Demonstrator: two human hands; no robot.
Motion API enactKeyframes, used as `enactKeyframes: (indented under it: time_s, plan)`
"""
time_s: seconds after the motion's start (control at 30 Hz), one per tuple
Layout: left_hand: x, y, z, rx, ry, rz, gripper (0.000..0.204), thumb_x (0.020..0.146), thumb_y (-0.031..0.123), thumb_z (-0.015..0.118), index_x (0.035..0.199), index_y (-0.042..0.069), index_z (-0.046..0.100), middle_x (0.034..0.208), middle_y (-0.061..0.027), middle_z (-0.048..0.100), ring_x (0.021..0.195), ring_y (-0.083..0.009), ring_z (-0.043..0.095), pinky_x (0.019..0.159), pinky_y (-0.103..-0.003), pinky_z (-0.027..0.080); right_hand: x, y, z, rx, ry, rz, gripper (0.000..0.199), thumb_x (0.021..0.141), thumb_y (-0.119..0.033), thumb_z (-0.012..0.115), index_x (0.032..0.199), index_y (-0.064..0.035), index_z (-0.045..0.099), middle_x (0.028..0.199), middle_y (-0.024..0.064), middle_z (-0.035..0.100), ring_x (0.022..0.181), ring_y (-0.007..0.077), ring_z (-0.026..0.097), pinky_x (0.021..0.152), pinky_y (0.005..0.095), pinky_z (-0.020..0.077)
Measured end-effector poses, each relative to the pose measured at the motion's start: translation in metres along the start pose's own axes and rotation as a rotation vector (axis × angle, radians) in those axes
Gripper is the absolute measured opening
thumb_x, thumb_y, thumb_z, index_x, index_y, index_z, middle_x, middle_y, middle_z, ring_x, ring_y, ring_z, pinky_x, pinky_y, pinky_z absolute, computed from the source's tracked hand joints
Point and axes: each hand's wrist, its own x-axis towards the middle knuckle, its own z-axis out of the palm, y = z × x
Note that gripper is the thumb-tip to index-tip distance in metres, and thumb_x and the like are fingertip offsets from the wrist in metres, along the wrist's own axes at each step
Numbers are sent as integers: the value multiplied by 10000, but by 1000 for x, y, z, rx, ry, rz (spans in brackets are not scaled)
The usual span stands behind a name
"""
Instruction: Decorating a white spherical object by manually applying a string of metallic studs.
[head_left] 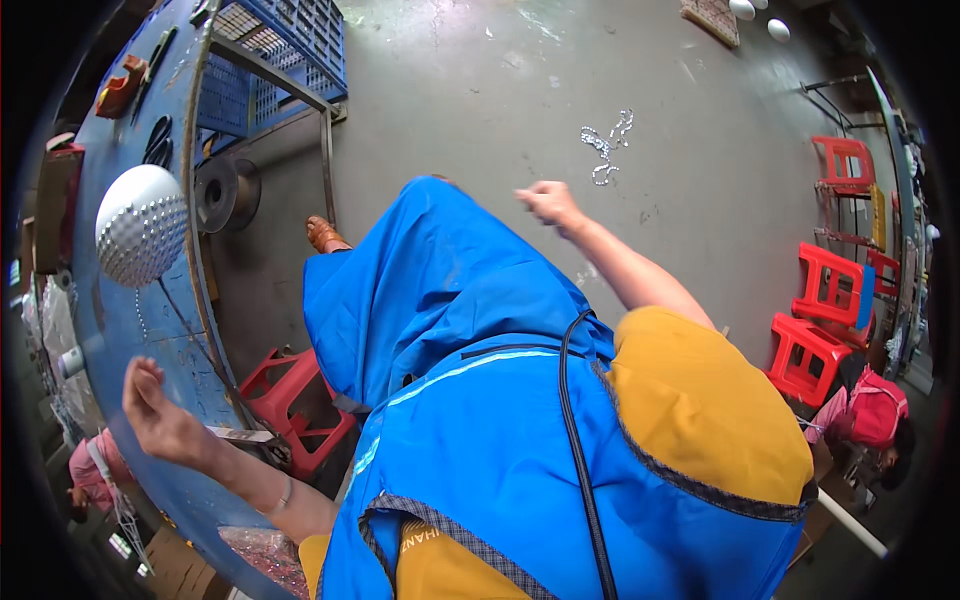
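Observation:
I look down over my blue apron [470, 400] and yellow shirt. My left hand [155, 415] hovers open, fingers loosely curled, over the edge of the blue worktable [130, 330]; it holds nothing. My right hand [548, 202] is stretched out over the grey floor with its fingers closed, and nothing shows in it. A white studded dome [140, 225] rests on the table ahead of my left hand. A silvery chain pile [603, 150] lies on the floor beyond my right hand.
Scissors [157, 142] and an orange tool [120, 88] lie on the table. A blue crate [275, 55] sits on a metal frame. A red stool [290, 405] stands under the table; more red stools [825, 320] stand right. People in pink sit at both lower sides.

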Motion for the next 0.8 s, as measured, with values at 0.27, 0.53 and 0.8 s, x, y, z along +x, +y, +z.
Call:
enactKeyframes:
  time_s: [0.27, 0.53, 0.8]
  plan:
    - [-79, 91, 208, -323, -927, -179, 84, 821, 26, 663, 889, -22, 650, 871, -103, 647, 785, -173, 607, 732, -282, 487, 54, 198, -157, -233, 346, 434, 266, 798, -308, 676, 793, -42, 683, 711, 89, 641, 644, 187, 583, 567, 330, 448]
    - [-128, 38, 356, -113, -1239, -581, 113, 875, 97, 638, 887, -14, 651, 811, -46, 644, 729, -117, 589, 703, -249, 478, 222, 272, -196, -340, 514, 582, 351, 842, -389, 573, 1027, -109, 676, 1123, 151, 638, 1071, 339, 594, 901, 439, 477]
    - [-148, -39, 401, 165, -1321, -983, 257, 924, 236, 596, 867, -11, 642, 743, -82, 640, 674, -125, 604, 633, -253, 495, 345, 331, -200, -22, 723, 808, 295, 845, -325, 577, 1025, -110, 671, 1107, 149, 645, 1046, 342, 603, 877, 424, 492]
